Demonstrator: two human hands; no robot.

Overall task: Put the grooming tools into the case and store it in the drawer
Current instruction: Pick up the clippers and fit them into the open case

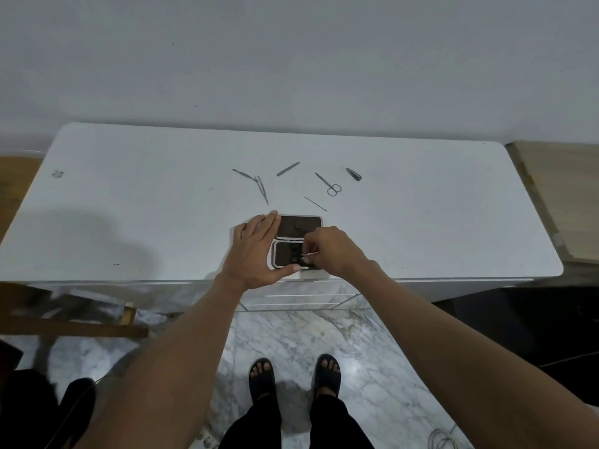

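Observation:
An open dark case (296, 229) with a pale rim lies near the front edge of the white tabletop (129, 205). My left hand (256, 251) lies flat against the case's left side, thumb along its front edge. Over the case's near half, my right hand (330, 251) pinches a thin metal tool (309, 255). Loose tools lie behind the case: tweezers (262, 190), a curved pick (243, 174), a nail file (288, 169), small scissors (330, 185), a nail clipper (353, 174) and a thin probe (315, 204).
Drawer fronts (301, 298) show under the tabletop's front edge. A wooden frame (71, 322) stands at the left and a wooden surface (564, 196) at the right. My sandalled feet (293, 372) rest on the marble floor below.

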